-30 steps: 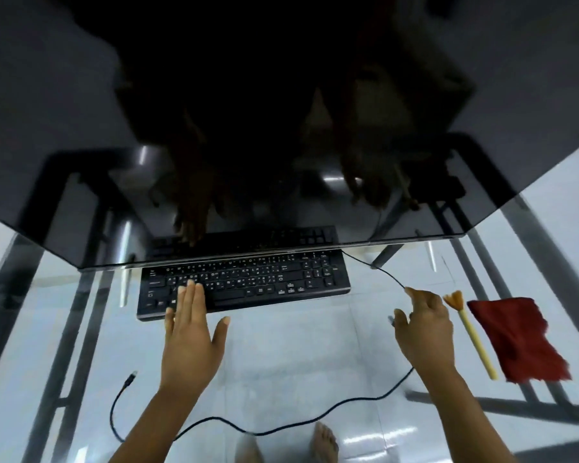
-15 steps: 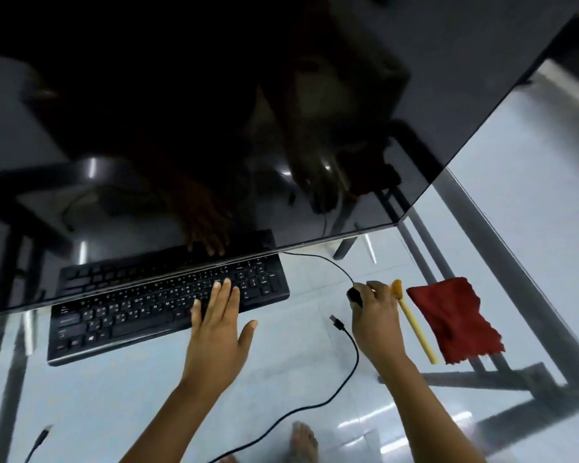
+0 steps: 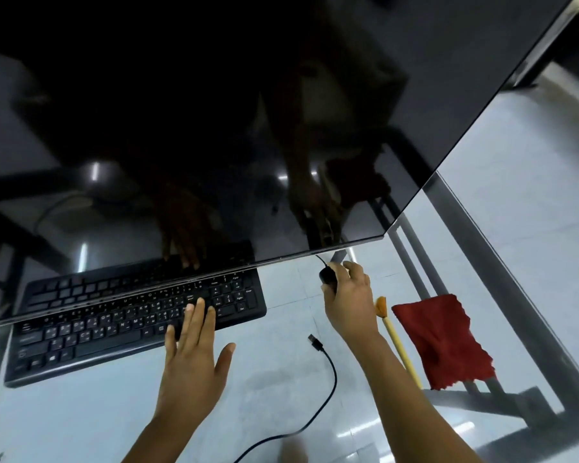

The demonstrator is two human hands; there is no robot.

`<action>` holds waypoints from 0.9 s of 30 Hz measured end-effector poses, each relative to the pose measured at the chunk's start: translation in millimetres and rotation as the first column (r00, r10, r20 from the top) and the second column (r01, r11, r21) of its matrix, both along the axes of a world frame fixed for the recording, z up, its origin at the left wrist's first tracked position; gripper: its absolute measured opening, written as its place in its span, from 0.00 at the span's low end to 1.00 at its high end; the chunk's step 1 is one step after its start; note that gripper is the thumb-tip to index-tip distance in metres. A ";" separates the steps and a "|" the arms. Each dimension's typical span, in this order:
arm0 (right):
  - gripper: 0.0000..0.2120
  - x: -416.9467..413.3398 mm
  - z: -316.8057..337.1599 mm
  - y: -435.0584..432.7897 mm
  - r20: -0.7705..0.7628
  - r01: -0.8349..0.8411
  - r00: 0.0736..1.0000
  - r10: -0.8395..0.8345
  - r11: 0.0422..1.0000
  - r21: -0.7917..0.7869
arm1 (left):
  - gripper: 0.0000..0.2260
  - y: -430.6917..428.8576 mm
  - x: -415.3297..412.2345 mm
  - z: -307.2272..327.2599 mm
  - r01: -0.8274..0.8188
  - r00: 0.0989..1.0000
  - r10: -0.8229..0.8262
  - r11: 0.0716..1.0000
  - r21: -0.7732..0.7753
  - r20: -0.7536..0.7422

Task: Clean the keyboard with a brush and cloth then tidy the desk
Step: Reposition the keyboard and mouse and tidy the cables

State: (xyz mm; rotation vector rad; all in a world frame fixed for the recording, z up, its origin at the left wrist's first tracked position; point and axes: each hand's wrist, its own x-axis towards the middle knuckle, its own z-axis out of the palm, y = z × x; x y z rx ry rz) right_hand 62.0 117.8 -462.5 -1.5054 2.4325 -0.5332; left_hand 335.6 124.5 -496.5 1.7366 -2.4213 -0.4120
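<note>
A black keyboard [image 3: 114, 322] lies on the glass desk [image 3: 264, 389], partly under the monitor's lower edge. My left hand [image 3: 194, 355] lies flat with straight fingers, its fingertips on the keyboard's front right keys. My right hand [image 3: 350, 299] curls over a black mouse [image 3: 327, 275] just right of the keyboard. A brush with a yellow handle [image 3: 396, 342] lies to the right of that hand. Beside the brush sits a red cloth [image 3: 442, 339].
A large dark monitor [image 3: 248, 128] fills the upper view and overhangs the keyboard. A loose black cable with a USB plug [image 3: 316, 343] curls across the desk between my arms. The desk's metal frame [image 3: 502, 295] runs along the right side.
The view swung left to right. My right hand moved forward onto the mouse near the monitor's edge. My left hand stayed on the keyboard's front keys.
</note>
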 end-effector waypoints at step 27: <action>0.22 13.2 8.5 21.4 -0.029 -0.128 0.992 0.127 0.990 -0.050 | 0.32 -5.6 4.3 5.0 0.012 1.000 -0.012 1.000 -0.020 0.012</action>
